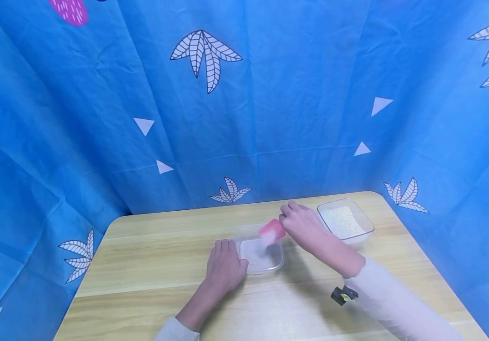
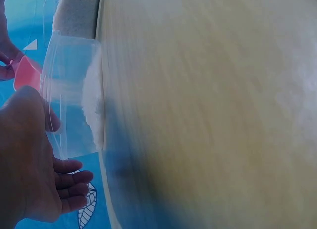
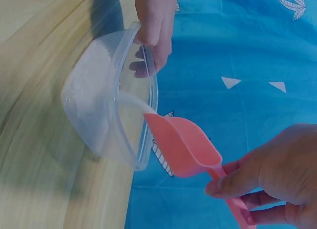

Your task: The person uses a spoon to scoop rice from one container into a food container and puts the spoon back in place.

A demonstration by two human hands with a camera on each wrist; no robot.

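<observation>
- Tipping the pink scoop [image 3: 183, 144] over the clear container [image 2: 74, 65], pouring a white stream [image 3: 133, 101] in!
- Gripping that scoop with the right hand [image 3: 287, 177].
- Grasping that container's rim with the left hand [image 1: 226, 263].
- Flanked at right by 1 tub [image 1: 357, 242] of pale grains [image 1: 341, 220].
- Backed by a blue curtain [image 1: 287, 94].

Your right grip [image 1: 301, 223] pretty much hides the handle [image 3: 238, 209] of your pink scoop [image 1: 272, 232] in the head view; right wrist crops the handle's end. Black thing [image 1: 344, 295] by your sleeve [image 1: 393, 298]? Too small to tell.
</observation>
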